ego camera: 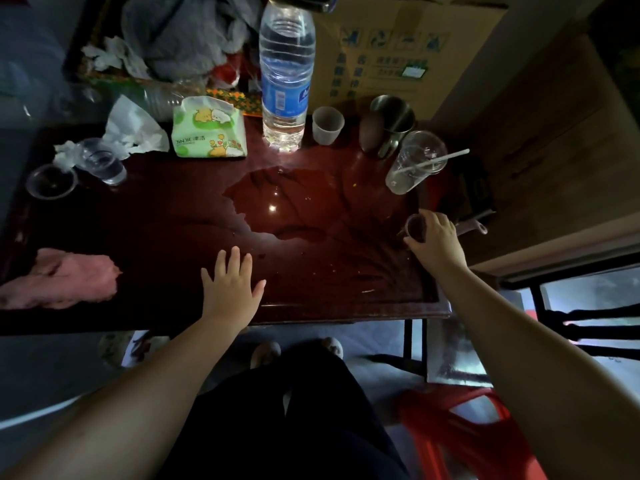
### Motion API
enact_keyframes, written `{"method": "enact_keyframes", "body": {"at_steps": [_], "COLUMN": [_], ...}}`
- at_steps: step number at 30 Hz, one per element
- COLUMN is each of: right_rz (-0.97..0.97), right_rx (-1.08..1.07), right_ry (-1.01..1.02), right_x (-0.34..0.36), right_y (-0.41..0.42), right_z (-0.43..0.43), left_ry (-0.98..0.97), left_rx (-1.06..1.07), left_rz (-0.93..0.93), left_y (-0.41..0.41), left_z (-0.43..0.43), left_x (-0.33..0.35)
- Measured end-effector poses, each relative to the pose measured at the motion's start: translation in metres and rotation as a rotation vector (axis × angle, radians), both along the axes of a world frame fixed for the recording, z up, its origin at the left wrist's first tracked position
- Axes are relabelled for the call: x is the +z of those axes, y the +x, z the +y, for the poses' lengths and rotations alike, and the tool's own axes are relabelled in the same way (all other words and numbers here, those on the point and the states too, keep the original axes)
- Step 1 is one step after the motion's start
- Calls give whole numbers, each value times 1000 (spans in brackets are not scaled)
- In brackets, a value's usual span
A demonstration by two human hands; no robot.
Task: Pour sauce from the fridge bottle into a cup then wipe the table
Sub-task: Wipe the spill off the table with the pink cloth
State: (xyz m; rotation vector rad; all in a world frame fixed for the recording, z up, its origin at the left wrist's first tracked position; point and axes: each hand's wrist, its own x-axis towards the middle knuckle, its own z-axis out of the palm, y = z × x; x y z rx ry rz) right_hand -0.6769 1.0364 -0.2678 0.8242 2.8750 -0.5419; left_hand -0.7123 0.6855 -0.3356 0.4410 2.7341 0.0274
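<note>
My right hand (437, 239) grips a small clear cup (414, 226) with dark liquid in it at the right edge of the dark red table (156, 244). My left hand (231, 284) lies flat and open on the table near its front edge. A wide puddle (277, 199) spreads over the middle of the table. A pink cloth (59, 278) lies at the front left. No sauce bottle shows.
At the back stand a large water bottle (285, 74), a tissue pack (209, 131), a small white cup (327, 125), a steel mug (393, 121) and a tall clear cup with a straw (415, 162). Two clear cups (102, 162) and crumpled tissues sit at left. A cardboard box (408, 50) stands behind; a red stool (460, 434) is below right.
</note>
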Motion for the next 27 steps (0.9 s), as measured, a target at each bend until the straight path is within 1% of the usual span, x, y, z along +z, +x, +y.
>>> {"method": "enact_keyframes", "body": {"at_steps": [5,7,9,10,14,16,19,23,27], "right_rz": [4,35,95,122,167,138,56,-36,-84], "right_rx": [-1,29,122,187,480,627,815,900,982], "right_ry": [7,81,157,162,53,0,-26,-67,-50], "right_x": [2,3,4,4,-8,-21,-40,-48,-49], "right_y": [2,3,2,1,-2,2,6,-2,-18], "right_z": [0,-7,-24,-38,-116,-158,-206,-243,-271], "left_ry": [11,17,25,28,25,55,91,111,93], "left_rx": [7,10,14,14,-26,-41,-13,59,163], "left_rz": [0,0,9,12,2,-11,-14,39,65], "left_y": [0,0,0,1,1,-1,0,10,20], "left_z": [0,0,-1,-2,-10,-17,-37,-73,-106], "left_x": [-1,-2,-2,-2,0,2,5,3,-1]}}
